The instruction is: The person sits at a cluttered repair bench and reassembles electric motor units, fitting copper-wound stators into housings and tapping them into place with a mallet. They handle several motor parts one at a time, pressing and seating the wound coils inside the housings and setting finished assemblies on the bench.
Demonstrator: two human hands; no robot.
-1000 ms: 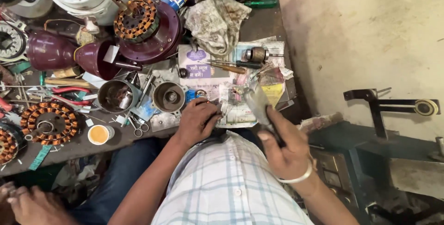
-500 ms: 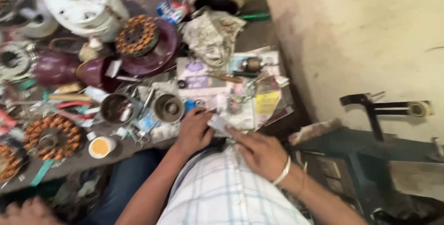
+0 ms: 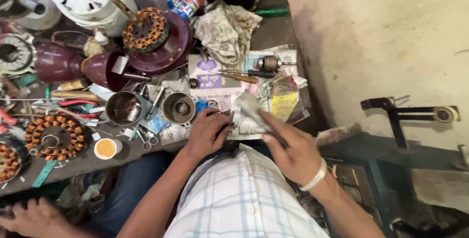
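Small dark part (image 3: 225, 119) sits gripped in the left hand (image 3: 207, 133) at the bench (image 3: 78, 162) edge; right hand (image 3: 293, 152), at three o'clock, pinches a pale strip (image 3: 250, 105).

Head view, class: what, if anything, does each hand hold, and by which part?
Left hand grips a small dark object, part unclear. Right hand pinches a pale blurred strip by its near end.
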